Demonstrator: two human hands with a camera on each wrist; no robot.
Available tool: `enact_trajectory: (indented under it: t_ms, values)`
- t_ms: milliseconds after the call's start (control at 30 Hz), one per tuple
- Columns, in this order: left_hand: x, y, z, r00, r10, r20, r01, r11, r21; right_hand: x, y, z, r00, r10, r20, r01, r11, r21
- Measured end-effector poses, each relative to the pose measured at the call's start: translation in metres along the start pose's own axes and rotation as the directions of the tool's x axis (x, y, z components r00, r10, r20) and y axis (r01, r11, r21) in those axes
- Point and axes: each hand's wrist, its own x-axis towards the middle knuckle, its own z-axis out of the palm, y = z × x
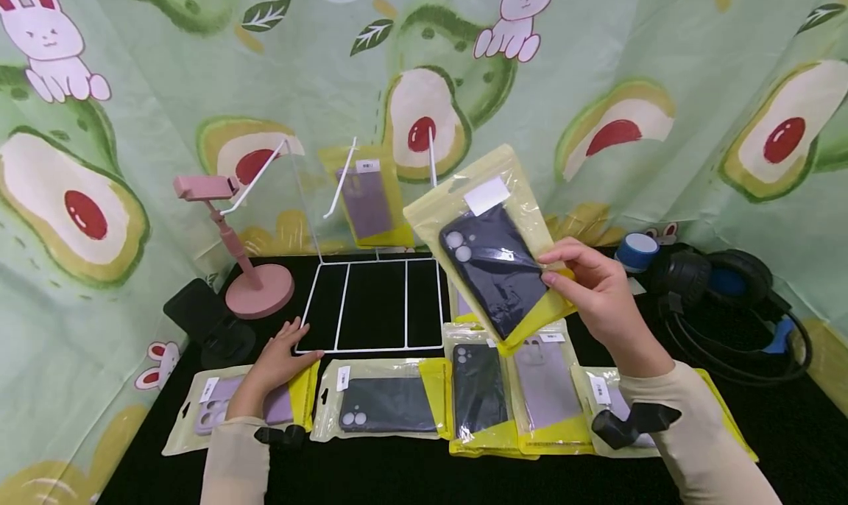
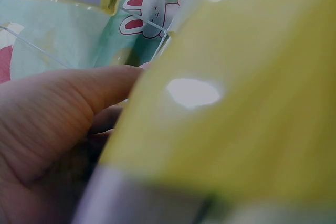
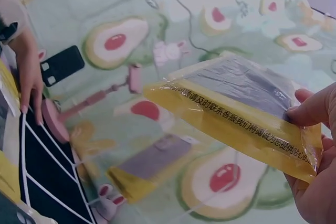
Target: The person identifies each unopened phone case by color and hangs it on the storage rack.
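Pouch [image 1: 493, 251] with a dark phone case inside is up in the air, right of centre, above the row of pouches on the table [image 1: 795, 431], tilted with its white label end far-left. Right hand [image 1: 599, 299] pinches it at the near-right edge, thumb on the front face, fingers [image 3: 310, 108] curled behind the yellow strip with print. Judged light: one hand holds it by a corner with little sag. Film looks glossy and slippery, soft and crinkly at the borders, stiffened in the middle by the case; the case itself probably semi-rigid, not fragile. Best hold is likely where the case backs the film, or the yellow sealed edge; a pinch on loose film alone could slip or let the case slide inside. Hang hole should sit at the label end, cannot see it clearly. Left hand [image 1: 281, 358] lies flat, fingers straight, on the near-left corner of the white wire rack [image 1: 374, 306] and over the yellow edge of the lilac pouch [image 1: 218, 405], gripping nothing; left wrist view is blurred yellow, no more detail. One pouch [image 1: 367, 196] hangs on a rack hook at the far side. Pink stand [image 1: 248, 277] far left, headphones [image 1: 722, 284] right.
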Motion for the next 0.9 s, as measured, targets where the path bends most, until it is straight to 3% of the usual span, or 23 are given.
enact_trajectory:
  t_ms: [167,567,900]
  values:
    - [0.0,0.001,-0.002,1.0,-0.004,0.002,0.004,1.0,0.002,0.009,0.01,0.014,1.0,-0.005,0.006,0.005,0.999,-0.036]
    - [-0.002,0.005,-0.001,1.0,0.007,-0.005,-0.007,1.0,-0.009,0.013,0.031,0.009,0.989,0.147,-0.03,-0.149,0.986,-0.073]
    - [0.0,0.001,0.0,1.0,0.002,-0.018,-0.002,1.0,0.008,0.047,0.065,0.009,0.958,0.253,-0.135,-0.261,0.964,-0.045]
